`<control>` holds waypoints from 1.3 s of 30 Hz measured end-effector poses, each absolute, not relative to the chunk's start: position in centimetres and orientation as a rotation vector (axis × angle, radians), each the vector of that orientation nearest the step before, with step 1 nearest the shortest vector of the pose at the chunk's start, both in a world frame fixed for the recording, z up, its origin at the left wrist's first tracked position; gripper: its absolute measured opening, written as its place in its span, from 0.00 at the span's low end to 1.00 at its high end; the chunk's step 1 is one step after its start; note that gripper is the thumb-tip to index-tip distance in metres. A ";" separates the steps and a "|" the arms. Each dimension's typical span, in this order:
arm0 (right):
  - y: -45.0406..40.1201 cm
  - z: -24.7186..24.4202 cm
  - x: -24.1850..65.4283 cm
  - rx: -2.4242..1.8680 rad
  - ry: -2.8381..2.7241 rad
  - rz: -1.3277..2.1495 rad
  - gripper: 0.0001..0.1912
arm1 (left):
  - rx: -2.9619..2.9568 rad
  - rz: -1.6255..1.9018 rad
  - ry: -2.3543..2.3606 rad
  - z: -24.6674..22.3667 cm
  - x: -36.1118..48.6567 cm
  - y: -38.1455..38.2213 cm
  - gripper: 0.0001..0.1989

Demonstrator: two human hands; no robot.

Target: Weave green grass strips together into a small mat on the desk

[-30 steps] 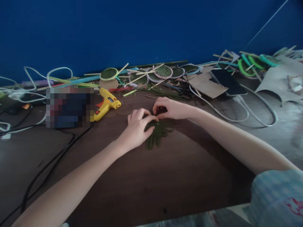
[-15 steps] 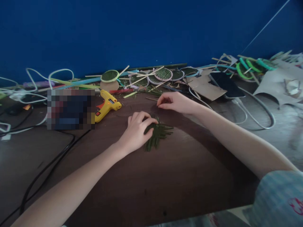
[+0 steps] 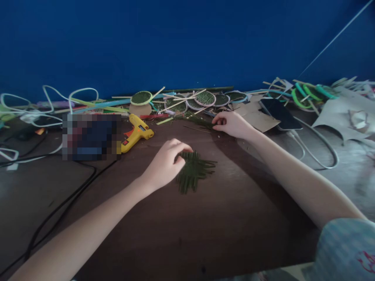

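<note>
A small woven piece of dark green leaf strips (image 3: 195, 170) lies flat on the brown table, loose strip ends sticking out around it. My left hand (image 3: 165, 162) rests at its upper left edge, fingers curved, with thumb and forefinger apart and the forefinger's tip touching the weave. Further back, my right hand (image 3: 231, 125) is closed in a pinch at the end of some thin green leaf strips (image 3: 202, 122); how many are between the fingertips is too small to tell.
A yellow glue gun (image 3: 137, 134) lies left, beside a blurred-out patch and black cables (image 3: 74, 191). Round green woven discs (image 3: 205, 97) and pale sticks line the blue wall. A phone (image 3: 280, 114) with a white cable, cardboard (image 3: 260, 119) and green rings (image 3: 304, 93) are right.
My right hand has moved right, to the green strips at the back. My left hand has drawn slightly left and down, uncovering more of the weave. The view has shifted a little.
</note>
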State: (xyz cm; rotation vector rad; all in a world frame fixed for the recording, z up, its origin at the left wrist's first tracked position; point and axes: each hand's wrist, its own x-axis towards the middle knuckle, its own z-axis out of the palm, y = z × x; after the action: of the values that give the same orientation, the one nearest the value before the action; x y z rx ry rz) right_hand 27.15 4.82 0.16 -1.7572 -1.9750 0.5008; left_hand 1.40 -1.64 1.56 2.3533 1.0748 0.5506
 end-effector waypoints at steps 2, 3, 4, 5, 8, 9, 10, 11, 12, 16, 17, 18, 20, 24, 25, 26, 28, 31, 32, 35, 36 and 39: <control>4.9 0.3 27.2 -1.754 -1.931 0.550 0.08 | 2.250 0.592 1.129 1.8 1.0 -1.2 0.16; 4.9 0.4 27.3 -1.752 -1.913 0.570 0.08 | 2.214 0.611 1.151 1.9 0.9 -0.9 0.16; 5.0 0.5 27.4 -1.753 -1.896 0.577 0.09 | 2.185 0.630 1.172 2.1 0.7 -0.7 0.16; 5.0 0.6 27.5 -1.756 -1.881 0.576 0.09 | 2.162 0.640 1.190 2.2 0.6 -0.5 0.16; 4.8 1.2 27.7 -1.742 -1.854 0.598 0.08 | 2.121 0.650 1.228 2.5 0.2 0.0 0.15; 4.7 1.4 27.8 -1.740 -1.850 0.609 0.08 | 2.111 0.650 1.231 2.6 0.0 0.2 0.15; 4.6 1.6 27.8 -1.746 -1.847 0.615 0.09 | 2.102 0.652 1.231 2.6 -0.1 0.4 0.15; 4.5 1.7 27.8 -1.761 -1.842 0.613 0.10 | 2.094 0.654 1.232 2.7 -0.3 0.5 0.15; 4.4 1.9 27.8 -1.776 -1.833 0.604 0.11 | 2.087 0.656 1.235 2.7 -0.4 0.6 0.15; 4.4 2.2 27.9 -1.710 -1.771 0.703 0.09 | 2.048 0.656 1.263 3.0 -0.8 1.1 0.15; 4.4 2.2 28.0 -1.680 -1.758 0.759 0.08 | 2.035 0.654 1.266 3.1 -0.9 1.2 0.15; 4.4 2.3 28.0 -1.657 -1.751 0.816 0.08 | 2.022 0.653 1.267 3.1 -1.0 1.2 0.15; 4.3 2.4 28.1 -1.640 -1.753 0.917 0.09 | 2.003 0.655 1.262 3.1 -1.1 1.4 0.15; 4.2 2.8 28.0 -1.645 -1.771 0.992 0.11 | 1.971 0.657 1.261 2.9 -1.3 1.8 0.14; 4.1 2.8 27.9 -1.645 -1.780 0.986 0.11 | 1.963 0.655 1.262 2.8 -1.3 1.9 0.13; 4.1 2.8 27.9 -1.646 -1.790 0.975 0.11 | 1.955 0.654 1.262 2.8 -1.3 1.9 0.13; 4.0 2.8 27.7 -1.659 -1.797 0.926 0.12 | 1.943 0.657 1.256 2.7 -1.3 2.0 0.12; 4.0 2.8 27.4 -1.698 -1.770 0.826 0.12 | 1.935 0.645 1.262 2.8 -1.4 2.0 0.12; 4.0 2.8 27.3 -1.708 -1.766 0.820 0.12 | 1.935 0.638 1.265 2.8 -1.4 2.0 0.12; 3.9 2.8 27.1 -1.729 -1.788 0.833 0.16 | 1.930 0.637 1.255 2.7 -1.5 2.1 0.12; 3.9 2.8 27.0 -1.732 -1.814 0.798 0.17 | 1.927 0.641 1.251 2.7 -1.5 2.2 0.11; 4.0 2.5 26.9 -1.736 -1.914 0.557 0.14 | 1.930 0.640 1.257 2.6 -1.6 2.2 0.11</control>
State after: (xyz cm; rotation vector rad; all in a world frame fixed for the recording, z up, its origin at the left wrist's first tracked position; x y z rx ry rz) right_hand 26.91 3.98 2.54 -1.7358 -1.9138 0.5574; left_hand -1.58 2.24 2.63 1.9303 1.2571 0.6397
